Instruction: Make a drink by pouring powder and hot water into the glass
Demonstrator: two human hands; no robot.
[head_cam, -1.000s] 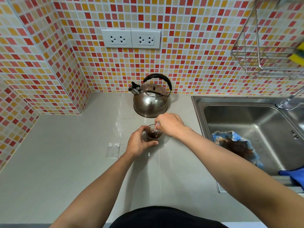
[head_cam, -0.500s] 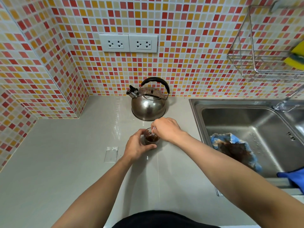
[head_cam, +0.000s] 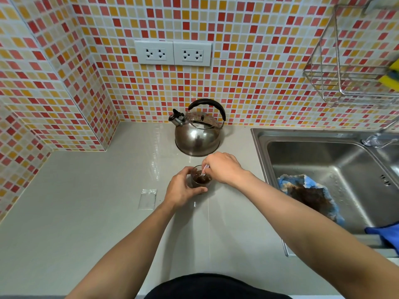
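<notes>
Your left hand (head_cam: 180, 188) wraps the glass (head_cam: 200, 180) from nine o'clock, just below the kettle (head_cam: 197, 137); your right hand (head_cam: 224, 167) pinches the spoon (head_cam: 204, 170), tilted down into it from two o'clock.

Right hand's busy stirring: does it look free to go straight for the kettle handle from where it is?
Probably yes. The kettle stands just behind the glass with bare counter between, and its handle is upright and clear. But the right hand holds a stirrer, which it would have to drop first.
</notes>
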